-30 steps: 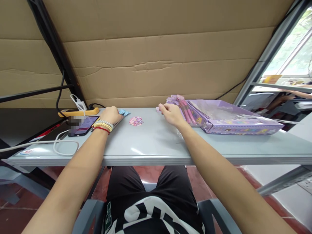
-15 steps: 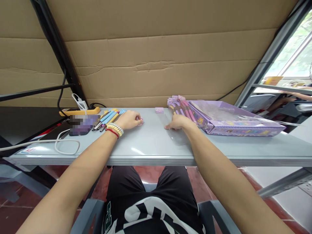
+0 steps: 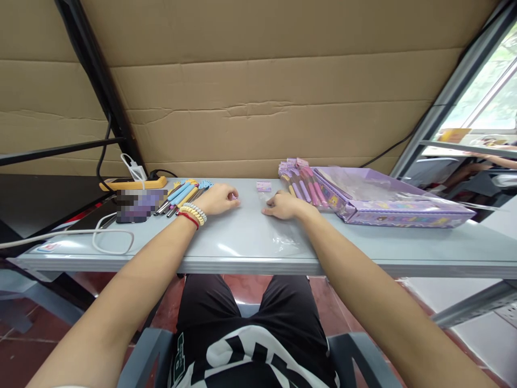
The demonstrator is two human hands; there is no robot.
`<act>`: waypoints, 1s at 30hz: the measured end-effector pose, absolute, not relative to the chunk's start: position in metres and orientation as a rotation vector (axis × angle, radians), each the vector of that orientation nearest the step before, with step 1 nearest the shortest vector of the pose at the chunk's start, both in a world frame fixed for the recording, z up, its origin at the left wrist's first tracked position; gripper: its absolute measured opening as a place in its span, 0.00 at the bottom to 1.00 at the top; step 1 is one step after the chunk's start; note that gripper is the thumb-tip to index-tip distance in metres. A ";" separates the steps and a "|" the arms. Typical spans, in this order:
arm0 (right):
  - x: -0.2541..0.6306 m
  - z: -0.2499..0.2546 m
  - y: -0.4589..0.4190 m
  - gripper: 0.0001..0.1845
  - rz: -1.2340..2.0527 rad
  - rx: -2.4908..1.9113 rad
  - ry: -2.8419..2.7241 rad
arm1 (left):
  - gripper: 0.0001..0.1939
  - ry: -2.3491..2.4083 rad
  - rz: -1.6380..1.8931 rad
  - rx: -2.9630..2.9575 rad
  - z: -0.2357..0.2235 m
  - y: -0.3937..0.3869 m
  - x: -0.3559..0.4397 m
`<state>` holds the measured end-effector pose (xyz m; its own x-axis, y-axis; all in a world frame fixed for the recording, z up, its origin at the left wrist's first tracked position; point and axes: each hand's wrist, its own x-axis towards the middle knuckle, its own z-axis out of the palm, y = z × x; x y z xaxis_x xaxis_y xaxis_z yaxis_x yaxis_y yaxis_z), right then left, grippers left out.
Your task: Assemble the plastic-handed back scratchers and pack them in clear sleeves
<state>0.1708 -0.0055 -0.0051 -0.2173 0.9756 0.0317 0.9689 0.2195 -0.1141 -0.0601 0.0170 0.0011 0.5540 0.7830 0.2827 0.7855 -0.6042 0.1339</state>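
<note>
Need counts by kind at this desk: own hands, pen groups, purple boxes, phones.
Hands: 2 (left hand, right hand)
Pen groups: 2 (left pile, right bunch)
Purple box: 1
Phone: 1
Total: 6

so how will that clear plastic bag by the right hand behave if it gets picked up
The clear plastic bag looks thin and wrinkled, so it will probably be floppy and light. It may slide easily, since the table looks smooth and glossy. Being see-through, its edges could be hard to find.
</note>
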 end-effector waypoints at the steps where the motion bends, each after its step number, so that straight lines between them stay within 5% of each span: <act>1: 0.169 -0.004 -0.007 0.24 0.160 -1.859 -2.414 | 0.18 -1.397 -0.500 -2.760 0.001 0.017 -0.060; 4: 0.166 0.002 -0.012 0.28 0.201 -1.756 -2.359 | 0.18 -1.377 -0.511 -2.769 0.001 0.016 -0.059; 8: 0.167 -0.001 -0.008 0.17 0.000 -1.657 -2.229 | 0.20 -1.312 -0.503 -2.818 -0.001 0.017 -0.058; 12: 0.167 -0.013 0.002 0.32 0.082 -1.559 -2.398 | 0.21 -1.280 -0.466 -2.835 -0.002 0.018 -0.057; 19: 0.154 -0.014 -0.004 0.17 0.173 -1.307 -2.297 | 0.27 -1.324 -0.569 -2.966 -0.001 0.014 -0.057; 23: 0.150 -0.013 -0.007 0.17 0.290 -1.186 -2.145 | 0.31 -1.285 -0.853 -3.239 -0.005 0.011 -0.053; 30: 0.148 -0.010 -0.009 0.15 0.447 -1.048 -2.067 | 0.17 -1.049 -1.219 -3.409 -0.010 0.008 -0.045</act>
<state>0.1477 -0.0087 -0.0096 -0.3724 0.7985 0.4731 0.5317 0.6013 -0.5964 -0.0453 0.0083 -0.0104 0.6705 0.6455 0.3658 0.2657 -0.6692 0.6939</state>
